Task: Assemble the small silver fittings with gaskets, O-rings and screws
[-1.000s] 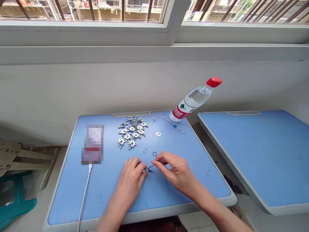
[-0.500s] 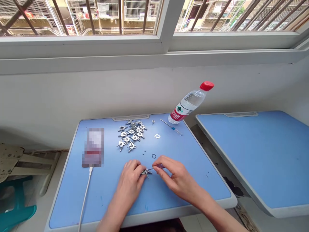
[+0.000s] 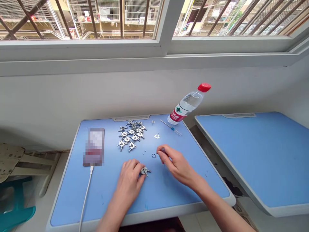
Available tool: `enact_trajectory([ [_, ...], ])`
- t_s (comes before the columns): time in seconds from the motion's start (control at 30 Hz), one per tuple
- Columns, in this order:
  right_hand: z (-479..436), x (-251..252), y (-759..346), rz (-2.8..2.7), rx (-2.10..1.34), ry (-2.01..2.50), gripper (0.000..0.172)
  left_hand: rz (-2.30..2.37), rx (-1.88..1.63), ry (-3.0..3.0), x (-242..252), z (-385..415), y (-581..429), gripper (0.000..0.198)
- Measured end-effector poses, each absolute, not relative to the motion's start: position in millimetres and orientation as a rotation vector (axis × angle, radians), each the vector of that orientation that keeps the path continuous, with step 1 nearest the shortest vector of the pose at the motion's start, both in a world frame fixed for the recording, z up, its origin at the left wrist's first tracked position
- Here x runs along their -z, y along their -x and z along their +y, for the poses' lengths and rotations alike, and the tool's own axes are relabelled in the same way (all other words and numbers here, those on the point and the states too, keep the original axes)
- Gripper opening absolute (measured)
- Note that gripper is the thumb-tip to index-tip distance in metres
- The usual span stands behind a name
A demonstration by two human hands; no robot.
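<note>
My left hand rests on the blue table, its thumb and fingers pinching a small metal valve-like fitting with short stubs. My right hand is raised to the right of it, fingers closed on a small screwdriver; only a dark purplish bit of its handle shows. Just left of the right fingertips lies a dark ring. Tiny metal bits lie near the ring. A flat metal plate with a hole sits farther back.
A pile of similar metal fittings covers the table's back middle. A phone with a white cable lies left. At the back right are a water bottle and a thin blue-and-silver tool. A second blue table stands right.
My right hand has drawn the screwdriver away from the fitting, moving up and to the right. The left hand keeps hold of the fitting in nearly the same place.
</note>
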State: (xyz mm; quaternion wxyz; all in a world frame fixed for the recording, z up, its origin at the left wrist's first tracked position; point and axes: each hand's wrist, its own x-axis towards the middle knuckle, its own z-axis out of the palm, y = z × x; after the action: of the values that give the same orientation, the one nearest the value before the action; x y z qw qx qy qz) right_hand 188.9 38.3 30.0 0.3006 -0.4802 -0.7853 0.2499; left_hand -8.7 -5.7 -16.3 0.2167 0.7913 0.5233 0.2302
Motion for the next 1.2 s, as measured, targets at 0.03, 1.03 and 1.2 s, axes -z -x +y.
enact_trajectory([
  [0.03,43,-25,-189,-2.158,-0.638,1.256,0.02,1.457,-0.636,-2.191,16,-6,9,0.027],
  [1.03,31,0,-204,-2.339,-0.557,1.16,0.017,1.224,-0.589,-2.124,-4,-6,19,0.028],
  [1.2,5,0,-202,-2.422,-0.525,1.084,0.024,1.26,-0.575,-2.12,2,-8,9,0.024],
])
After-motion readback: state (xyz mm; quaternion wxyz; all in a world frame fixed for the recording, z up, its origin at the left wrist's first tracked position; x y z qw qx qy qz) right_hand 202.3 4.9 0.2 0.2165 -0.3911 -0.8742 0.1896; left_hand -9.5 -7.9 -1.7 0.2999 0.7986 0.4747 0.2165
